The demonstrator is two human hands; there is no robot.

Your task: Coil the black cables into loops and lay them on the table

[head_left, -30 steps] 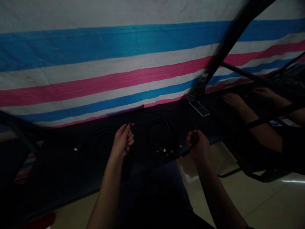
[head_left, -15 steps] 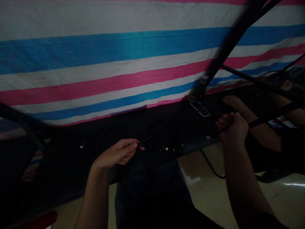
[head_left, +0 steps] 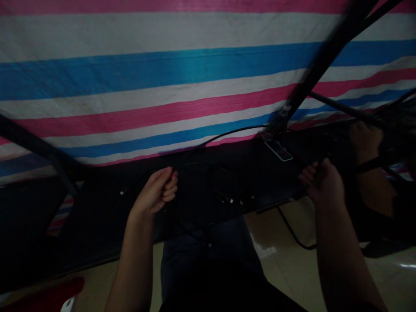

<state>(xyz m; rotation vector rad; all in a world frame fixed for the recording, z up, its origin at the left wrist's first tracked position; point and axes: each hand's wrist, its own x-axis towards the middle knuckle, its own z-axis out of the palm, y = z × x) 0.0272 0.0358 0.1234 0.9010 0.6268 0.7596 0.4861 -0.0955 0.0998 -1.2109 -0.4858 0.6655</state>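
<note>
Lap: dark trousers point(head_left: 208, 264) at the bottom of the view, between both forearms.

Left hand point(head_left: 154, 190): curled shut into a loose fist just over the near edge of the surface, apparently closed round a thin black cable point(head_left: 227, 134); a dark strand drops from the fist towards the lap.

Right hand point(head_left: 325, 182): raised at the right end of the surface, well apart from the left, fingers curled inward and mostly closed; any cable inside the grip too dark to tell.

Cable: one length arcing high across the lower stripes of the tarp, towards the foot of the pole; another loop point(head_left: 294, 236) sagging below the surface edge, over the floor. Link between these lengths and each hand unclear in the shadow.

Surface point(head_left: 97, 208): dark, bearing a small black coil point(head_left: 224, 184) with pale connector tips point(head_left: 231, 200) between the hands, and a lone pale connector point(head_left: 121, 193) left of the left hand.

Handling: a slow, even draw with some slack looks safest, away from the coil and the pole foot, to avoid snags.

Beyond: a flat white-rimmed device point(head_left: 278, 150) just below the pole clamp point(head_left: 276, 128); a co-worker's hand point(head_left: 365, 138) at far right; striped tarp point(head_left: 162, 73) behind everything.
</note>
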